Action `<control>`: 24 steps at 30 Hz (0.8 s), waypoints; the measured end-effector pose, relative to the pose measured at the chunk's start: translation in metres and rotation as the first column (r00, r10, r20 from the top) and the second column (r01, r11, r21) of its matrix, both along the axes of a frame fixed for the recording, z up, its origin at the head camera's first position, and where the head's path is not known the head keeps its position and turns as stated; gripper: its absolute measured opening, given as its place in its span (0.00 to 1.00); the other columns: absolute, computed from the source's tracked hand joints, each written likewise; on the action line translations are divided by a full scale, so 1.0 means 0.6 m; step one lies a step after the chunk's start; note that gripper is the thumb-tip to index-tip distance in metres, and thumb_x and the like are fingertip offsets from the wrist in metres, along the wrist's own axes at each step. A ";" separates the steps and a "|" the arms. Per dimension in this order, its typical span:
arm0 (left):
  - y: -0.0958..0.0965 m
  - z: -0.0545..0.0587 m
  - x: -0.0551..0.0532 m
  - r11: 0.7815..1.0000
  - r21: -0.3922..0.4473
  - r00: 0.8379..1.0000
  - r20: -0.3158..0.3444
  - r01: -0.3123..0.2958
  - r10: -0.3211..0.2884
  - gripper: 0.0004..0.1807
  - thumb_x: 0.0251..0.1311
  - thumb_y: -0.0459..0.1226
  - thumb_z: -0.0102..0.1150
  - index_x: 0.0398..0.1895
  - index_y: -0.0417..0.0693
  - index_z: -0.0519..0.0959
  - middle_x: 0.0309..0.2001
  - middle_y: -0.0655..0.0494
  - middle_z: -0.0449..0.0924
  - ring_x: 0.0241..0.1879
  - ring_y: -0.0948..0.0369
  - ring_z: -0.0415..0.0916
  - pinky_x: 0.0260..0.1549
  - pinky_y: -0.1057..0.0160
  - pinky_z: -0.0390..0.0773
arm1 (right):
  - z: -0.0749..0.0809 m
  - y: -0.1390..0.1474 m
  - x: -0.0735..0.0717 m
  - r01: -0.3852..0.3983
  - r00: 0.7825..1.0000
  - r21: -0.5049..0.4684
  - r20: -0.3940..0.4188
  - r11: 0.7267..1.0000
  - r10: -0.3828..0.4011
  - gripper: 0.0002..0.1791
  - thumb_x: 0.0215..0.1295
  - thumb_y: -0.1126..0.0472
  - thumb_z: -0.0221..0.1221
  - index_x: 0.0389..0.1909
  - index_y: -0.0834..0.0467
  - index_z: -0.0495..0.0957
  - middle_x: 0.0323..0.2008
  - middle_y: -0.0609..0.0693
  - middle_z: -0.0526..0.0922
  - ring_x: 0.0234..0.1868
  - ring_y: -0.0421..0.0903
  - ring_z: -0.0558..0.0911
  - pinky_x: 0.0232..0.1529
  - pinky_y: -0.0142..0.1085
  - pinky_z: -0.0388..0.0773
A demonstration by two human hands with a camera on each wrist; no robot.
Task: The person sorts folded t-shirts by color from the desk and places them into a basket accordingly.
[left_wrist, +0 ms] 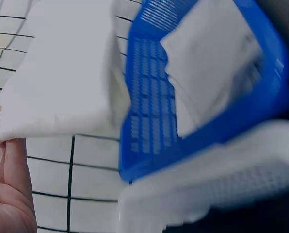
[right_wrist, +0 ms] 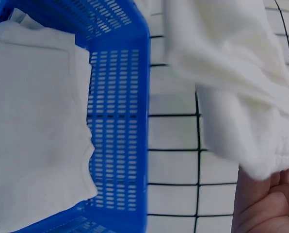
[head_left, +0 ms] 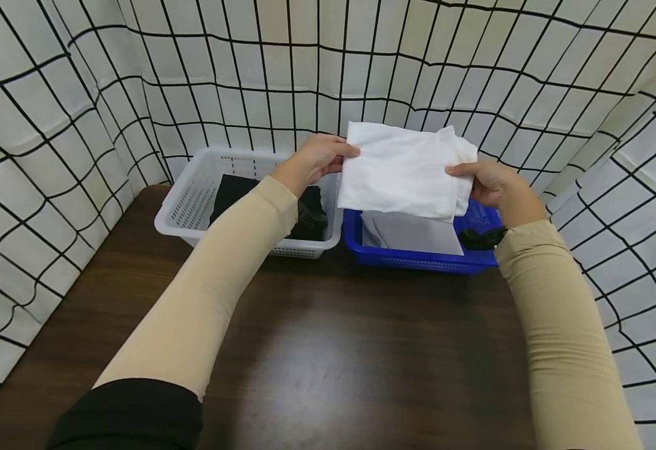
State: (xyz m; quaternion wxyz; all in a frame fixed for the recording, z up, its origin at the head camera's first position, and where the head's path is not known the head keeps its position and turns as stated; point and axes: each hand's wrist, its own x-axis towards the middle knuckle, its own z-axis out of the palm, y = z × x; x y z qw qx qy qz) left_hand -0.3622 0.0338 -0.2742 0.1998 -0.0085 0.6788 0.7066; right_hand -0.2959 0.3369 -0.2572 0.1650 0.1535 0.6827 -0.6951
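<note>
A folded white cloth (head_left: 401, 169) is held up flat between both hands, above the blue basket. My left hand (head_left: 322, 159) pinches its left edge, thumb on top; my right hand (head_left: 493, 187) pinches the right edge, where several layers show. In the blue basket (head_left: 418, 259) lies a folded light grey-white cloth (head_left: 412, 232), seen closer as a flat stack in the right wrist view (right_wrist: 35, 126). To the left, the white basket (head_left: 178, 215) has folded black cloth (head_left: 235, 190) in it, partly hidden by my left forearm.
Both baskets stand side by side at the back of a dark brown wooden table (head_left: 328, 350). A black wire grid (head_left: 317, 69) with white sheeting behind it encloses the back and both sides, close behind the baskets.
</note>
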 end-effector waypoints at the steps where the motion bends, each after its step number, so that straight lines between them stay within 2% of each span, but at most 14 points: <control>1: 0.004 -0.003 -0.001 1.000 0.011 1.000 -0.002 -0.004 0.004 0.22 0.61 0.32 0.66 0.59 0.40 0.78 0.37 0.54 0.84 0.34 0.62 0.83 0.47 0.65 0.85 | -0.002 0.002 -0.002 0.010 1.000 -0.010 0.011 1.000 -0.010 0.17 0.66 0.66 0.62 0.51 0.53 0.67 0.32 0.43 0.85 0.33 0.39 0.87 0.35 0.32 0.86; 5: 0.020 -0.016 -0.003 0.999 0.040 1.000 -0.006 -0.001 0.001 0.22 0.62 0.32 0.65 0.59 0.39 0.78 0.45 0.49 0.85 0.35 0.60 0.83 0.51 0.62 0.84 | -0.010 0.013 -0.007 0.055 0.997 -0.035 0.052 0.998 -0.053 0.19 0.65 0.65 0.63 0.51 0.53 0.66 0.30 0.43 0.85 0.32 0.39 0.87 0.36 0.33 0.86; 10: 0.038 -0.037 -0.002 1.000 -0.010 1.000 -0.031 -0.005 0.005 0.20 0.62 0.34 0.66 0.58 0.41 0.79 0.54 0.46 0.83 0.37 0.61 0.83 0.50 0.63 0.84 | -0.020 0.022 -0.010 0.083 0.994 -0.032 0.069 0.996 -0.081 0.18 0.65 0.66 0.64 0.50 0.53 0.67 0.28 0.42 0.85 0.31 0.38 0.86 0.36 0.32 0.85; 14: 0.049 -0.054 0.003 0.998 -0.061 0.999 -0.037 -0.015 0.013 0.20 0.61 0.35 0.67 0.56 0.41 0.79 0.54 0.47 0.83 0.39 0.61 0.81 0.51 0.63 0.83 | -0.034 0.026 -0.008 0.103 0.991 0.000 0.082 0.995 -0.102 0.19 0.63 0.67 0.65 0.49 0.54 0.67 0.27 0.42 0.84 0.30 0.38 0.86 0.35 0.31 0.85; 17: 0.058 -0.066 0.009 0.995 -0.098 0.999 -0.044 -0.015 0.011 0.21 0.61 0.35 0.67 0.58 0.40 0.78 0.56 0.46 0.81 0.45 0.58 0.82 0.55 0.60 0.81 | -0.045 0.029 -0.005 0.108 0.990 0.037 0.085 0.993 -0.111 0.18 0.63 0.66 0.65 0.48 0.54 0.67 0.27 0.41 0.83 0.29 0.37 0.85 0.35 0.30 0.85; 20: 0.069 -0.077 0.018 0.993 -0.117 0.999 -0.053 -0.013 0.007 0.22 0.62 0.34 0.65 0.59 0.39 0.77 0.59 0.45 0.80 0.51 0.53 0.81 0.57 0.58 0.80 | -0.055 0.031 -0.001 0.120 0.988 0.066 0.088 0.991 -0.125 0.17 0.63 0.65 0.65 0.47 0.54 0.68 0.26 0.41 0.83 0.29 0.37 0.85 0.35 0.30 0.85; 24: 0.084 -0.093 0.027 0.992 -0.122 0.996 -0.089 -0.036 0.025 0.20 0.63 0.32 0.64 0.58 0.35 0.77 0.58 0.42 0.79 0.53 0.51 0.81 0.57 0.55 0.80 | -0.068 0.031 0.005 0.142 0.985 0.072 0.087 0.987 -0.148 0.17 0.62 0.67 0.65 0.45 0.55 0.69 0.25 0.41 0.82 0.28 0.37 0.84 0.33 0.31 0.85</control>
